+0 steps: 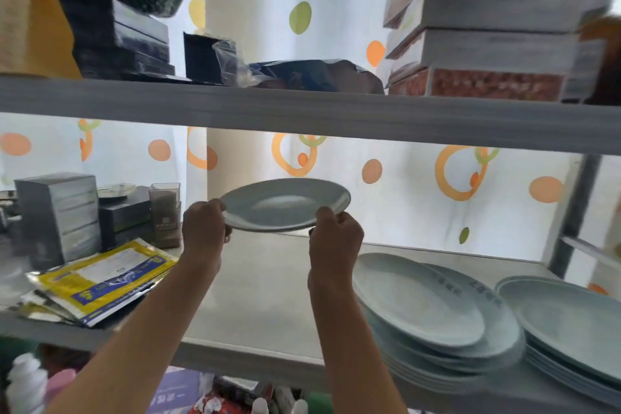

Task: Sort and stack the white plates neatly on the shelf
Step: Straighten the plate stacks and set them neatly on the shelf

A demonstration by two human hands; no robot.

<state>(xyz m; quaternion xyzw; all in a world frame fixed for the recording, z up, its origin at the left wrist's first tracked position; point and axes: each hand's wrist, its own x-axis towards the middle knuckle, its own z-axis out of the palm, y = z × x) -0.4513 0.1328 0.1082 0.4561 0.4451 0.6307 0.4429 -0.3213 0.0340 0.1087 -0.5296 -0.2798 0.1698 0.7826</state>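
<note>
A white plate (285, 203) is held level in the air above the middle of the grey shelf (262, 296). My left hand (205, 228) grips its left rim and my right hand (334, 235) pinches its right rim. To the right on the shelf lies a stack of white plates (433, 316) with its top plates shifted sideways. Another stack of white plates (571, 323) sits at the far right, partly cut off by the frame edge.
Yellow and silver packets (97, 282) lie at the shelf's left front, with dark boxes (57, 212) and a small jar (165, 212) behind them. The upper shelf board (302, 111) hangs close above the held plate and carries boxes. Bottles stand below.
</note>
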